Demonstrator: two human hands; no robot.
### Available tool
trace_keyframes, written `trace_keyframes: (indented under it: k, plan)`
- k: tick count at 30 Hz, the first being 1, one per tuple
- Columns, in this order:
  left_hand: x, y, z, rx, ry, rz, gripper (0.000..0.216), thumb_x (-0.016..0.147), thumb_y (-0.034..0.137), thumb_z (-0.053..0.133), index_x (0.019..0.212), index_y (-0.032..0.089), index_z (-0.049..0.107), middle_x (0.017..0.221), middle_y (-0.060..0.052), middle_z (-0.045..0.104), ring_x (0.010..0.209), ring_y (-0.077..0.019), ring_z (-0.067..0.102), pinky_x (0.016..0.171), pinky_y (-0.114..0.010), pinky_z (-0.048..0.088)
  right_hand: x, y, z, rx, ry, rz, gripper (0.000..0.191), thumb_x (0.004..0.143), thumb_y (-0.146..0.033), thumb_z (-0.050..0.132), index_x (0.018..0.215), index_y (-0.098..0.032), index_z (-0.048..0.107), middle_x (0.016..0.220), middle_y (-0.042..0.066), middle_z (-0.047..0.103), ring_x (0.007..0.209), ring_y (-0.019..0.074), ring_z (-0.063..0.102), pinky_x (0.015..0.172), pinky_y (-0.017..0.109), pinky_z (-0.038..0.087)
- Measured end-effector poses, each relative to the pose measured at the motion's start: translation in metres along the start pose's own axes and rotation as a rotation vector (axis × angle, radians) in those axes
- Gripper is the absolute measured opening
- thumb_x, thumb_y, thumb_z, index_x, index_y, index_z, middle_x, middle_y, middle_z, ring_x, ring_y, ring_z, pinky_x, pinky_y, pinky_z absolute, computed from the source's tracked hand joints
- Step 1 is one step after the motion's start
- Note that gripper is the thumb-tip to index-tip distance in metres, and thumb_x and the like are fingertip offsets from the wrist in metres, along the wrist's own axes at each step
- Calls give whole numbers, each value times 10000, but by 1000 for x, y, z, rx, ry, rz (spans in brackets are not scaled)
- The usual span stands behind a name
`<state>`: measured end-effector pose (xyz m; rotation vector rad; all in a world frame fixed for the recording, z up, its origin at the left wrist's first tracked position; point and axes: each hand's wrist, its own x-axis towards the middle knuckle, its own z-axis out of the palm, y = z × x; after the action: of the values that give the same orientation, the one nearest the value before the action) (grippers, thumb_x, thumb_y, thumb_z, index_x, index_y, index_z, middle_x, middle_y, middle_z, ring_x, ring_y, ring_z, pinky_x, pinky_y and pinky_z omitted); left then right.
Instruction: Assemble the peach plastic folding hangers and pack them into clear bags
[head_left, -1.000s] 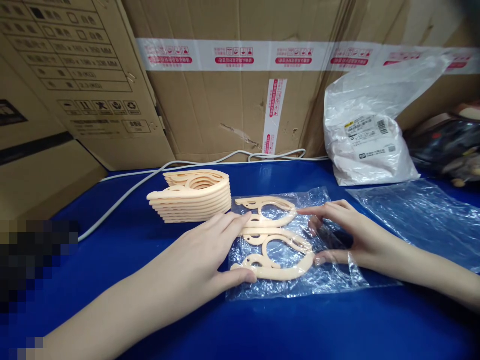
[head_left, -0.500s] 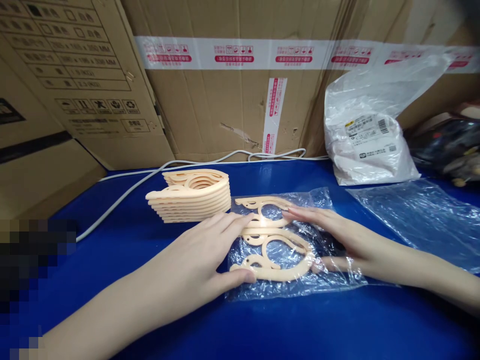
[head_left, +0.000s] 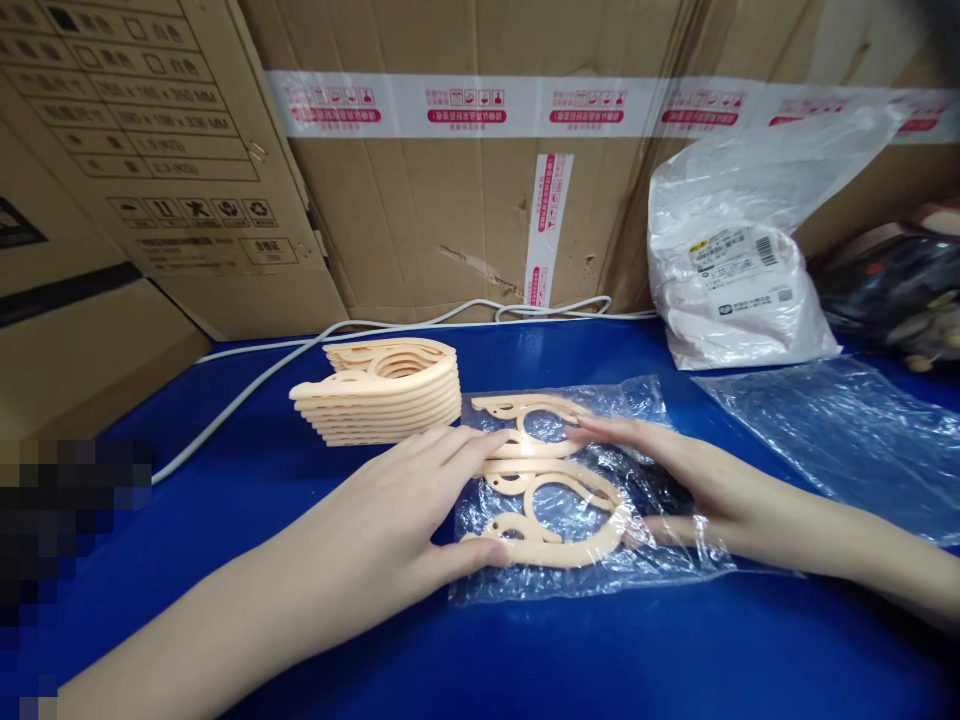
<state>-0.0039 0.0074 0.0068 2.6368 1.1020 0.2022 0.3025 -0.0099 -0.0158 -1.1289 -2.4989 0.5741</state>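
Observation:
A clear plastic bag (head_left: 600, 560) lies flat on the blue table, with peach cut-out plastic pieces (head_left: 555, 500) inside it. My left hand (head_left: 405, 520) rests open at the bag's left edge, its thumb and fingertips touching the pieces. From the right, my right hand (head_left: 675, 480) reaches into the bag's mouth, its fingers stretched flat against the pieces and partly under the film. A stack of several more peach pieces (head_left: 382, 395) sits just behind my left hand.
Cardboard boxes (head_left: 465, 180) wall off the back and left. A white cable (head_left: 262, 385) runs along the table's far edge. A filled white bag with labels (head_left: 735, 280) stands back right, with clear plastic film (head_left: 847, 430) in front of it and dark items (head_left: 900, 290) at far right.
My right hand has slid left, deeper into the bag, and its fingers have flattened against the pieces. The left hand has stayed in place.

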Motion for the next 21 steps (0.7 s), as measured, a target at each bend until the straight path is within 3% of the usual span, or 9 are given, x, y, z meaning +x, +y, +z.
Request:
trace_keyframes:
  k: [10, 16, 21]
  plan:
    - [1, 2, -2, 12, -19, 2, 612, 878, 534, 593, 1405, 254, 454, 1439, -56, 512, 1317, -288, 476, 1088, -448, 417, 0, -5, -1, 7, 12, 9, 729, 842, -433, 666, 1491, -313, 356, 1471, 75, 493, 1334, 304, 467, 1061, 496, 435]
    - [0, 0, 0, 33, -6, -3, 684, 866, 573, 591, 1447, 283, 377, 1466, -50, 483, 1336, -279, 460, 1085, -458, 421, -4, -7, -1, 84, 43, 37, 681, 854, -408, 669, 1472, -330, 393, 1442, 49, 534, 1328, 278, 481, 1079, 476, 418]
    - [0, -2, 2, 57, -2, 14, 695, 873, 592, 568, 1448, 255, 369, 1482, -74, 465, 1346, -280, 454, 1070, -460, 437, -4, -4, 0, 92, 38, 33, 624, 846, -378, 698, 1425, -332, 470, 1309, 34, 650, 1307, 273, 504, 1164, 529, 255]
